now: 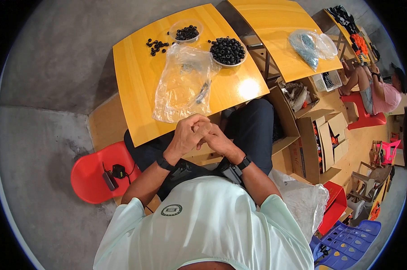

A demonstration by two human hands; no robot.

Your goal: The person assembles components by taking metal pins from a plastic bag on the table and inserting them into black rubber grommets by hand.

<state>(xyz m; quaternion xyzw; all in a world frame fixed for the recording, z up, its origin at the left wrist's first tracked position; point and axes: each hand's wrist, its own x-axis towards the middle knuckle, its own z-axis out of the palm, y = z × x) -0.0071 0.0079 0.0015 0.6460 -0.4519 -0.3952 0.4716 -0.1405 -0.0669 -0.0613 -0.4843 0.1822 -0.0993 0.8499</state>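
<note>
My left hand [185,137] and my right hand [216,138] are clasped together over my lap, just off the near edge of the yellow table [136,112]. Their fingers are closed and folded over one another, and nothing shows between them. Just beyond them lies a clear plastic bag [169,96] with a few small greyish pieces in it. Behind the bag stands a bowl [235,64] heaped with black beads [228,49]. A clear shallow container [175,28] holds fewer black beads, and several loose black beads [156,46] lie to its left.
Left of me, a red stool [88,173] carries a black device and cable. Open cardboard boxes [318,144] stand at my right. A second yellow table [275,20] bears a bag of bluish pieces [304,49]. Another person [383,96] sits at far right. A blue plastic chair [352,240] is lower right.
</note>
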